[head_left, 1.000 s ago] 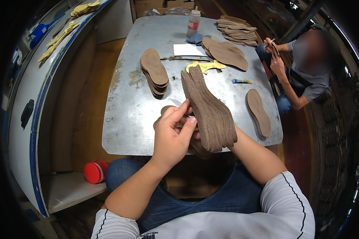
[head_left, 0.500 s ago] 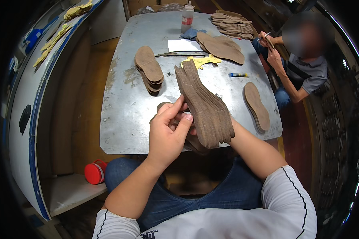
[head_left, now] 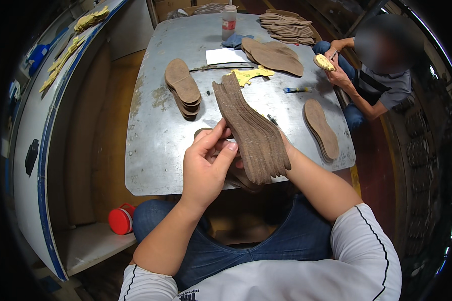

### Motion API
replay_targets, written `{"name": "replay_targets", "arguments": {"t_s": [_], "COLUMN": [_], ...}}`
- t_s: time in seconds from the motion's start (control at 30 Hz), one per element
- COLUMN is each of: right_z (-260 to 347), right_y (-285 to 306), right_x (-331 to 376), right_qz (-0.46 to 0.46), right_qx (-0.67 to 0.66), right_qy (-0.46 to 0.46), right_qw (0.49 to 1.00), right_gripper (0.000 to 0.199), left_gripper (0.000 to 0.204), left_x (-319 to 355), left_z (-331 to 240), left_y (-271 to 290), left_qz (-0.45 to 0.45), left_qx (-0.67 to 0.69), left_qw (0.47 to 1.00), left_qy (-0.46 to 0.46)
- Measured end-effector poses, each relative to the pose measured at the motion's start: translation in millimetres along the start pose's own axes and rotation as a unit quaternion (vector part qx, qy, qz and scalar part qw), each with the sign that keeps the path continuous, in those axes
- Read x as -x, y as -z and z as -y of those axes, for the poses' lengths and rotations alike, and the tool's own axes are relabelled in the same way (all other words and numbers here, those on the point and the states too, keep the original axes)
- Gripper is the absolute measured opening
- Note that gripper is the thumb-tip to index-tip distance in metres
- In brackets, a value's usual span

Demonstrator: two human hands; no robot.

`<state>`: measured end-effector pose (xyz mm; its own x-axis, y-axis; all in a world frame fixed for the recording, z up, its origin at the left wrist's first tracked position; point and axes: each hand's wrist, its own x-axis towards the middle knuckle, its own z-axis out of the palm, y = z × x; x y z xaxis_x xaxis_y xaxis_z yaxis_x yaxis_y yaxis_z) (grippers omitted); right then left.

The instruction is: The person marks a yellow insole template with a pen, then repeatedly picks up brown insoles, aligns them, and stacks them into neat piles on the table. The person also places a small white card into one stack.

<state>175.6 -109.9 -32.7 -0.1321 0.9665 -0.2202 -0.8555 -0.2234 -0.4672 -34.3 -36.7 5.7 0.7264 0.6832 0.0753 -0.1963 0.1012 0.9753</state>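
Observation:
A thick stack of brown shoe insoles [head_left: 251, 133] is held up over the near edge of the table, its layered edges facing me. My left hand [head_left: 204, 168] is closed at the stack's left side, with the fingertips and thumb against the edges. My right hand is mostly hidden behind the stack and supports it from there; the wrist [head_left: 288, 150] shows at its right edge. Below the stack, more brown insoles [head_left: 243, 180] lie partly hidden at the table's near edge. A smaller pile of insoles [head_left: 182, 85] lies to the left, and others [head_left: 321, 130] to the right.
On the metal table [head_left: 150, 155] are a yellow cut-out [head_left: 248, 75], white paper [head_left: 229, 56], pens [head_left: 297, 90], large insoles [head_left: 276, 57], a squeeze bottle [head_left: 229, 22] and a tall insole pile [head_left: 286, 27]. A co-worker [head_left: 381, 80] sits at right holding a yellow-topped insole [head_left: 324, 62]. A shelf [head_left: 30, 150] stands left.
The stack in my hands has tilted slightly, its layered edges turned more toward me. The co-worker has turned the insole so that its yellow face shows.

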Motion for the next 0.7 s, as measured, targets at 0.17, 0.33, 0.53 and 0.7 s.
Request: {"name": "replay_targets", "arguments": {"t_s": [0.17, 0.33, 0.53, 0.7], "right_z": [0, 1, -3, -2], "right_y": [8, 12, 1, -5], "right_x": [1, -2, 3, 5], "right_qz": [0.060, 0.073, -0.037, -0.062], "right_qx": [-0.096, -0.091, 0.218, 0.294], "right_qy": [-0.035, -0.028, 0.061, 0.075], "right_qw": [0.993, 0.993, 0.973, 0.951], "right_gripper": [0.063, 0.064, 0.064, 0.063], "left_gripper": [0.057, 0.057, 0.057, 0.057], "left_x": [0, -1, 0, 0], "left_z": [0, 1, -1, -2], "left_y": [0, 0, 0, 0], "left_qz": [0.002, 0.000, 0.004, 0.005], "left_qx": [0.011, -0.001, 0.004, 0.005], "left_qw": [1.000, 1.000, 1.000, 1.000], "left_qy": [0.003, -0.001, 0.000, 0.003]}}
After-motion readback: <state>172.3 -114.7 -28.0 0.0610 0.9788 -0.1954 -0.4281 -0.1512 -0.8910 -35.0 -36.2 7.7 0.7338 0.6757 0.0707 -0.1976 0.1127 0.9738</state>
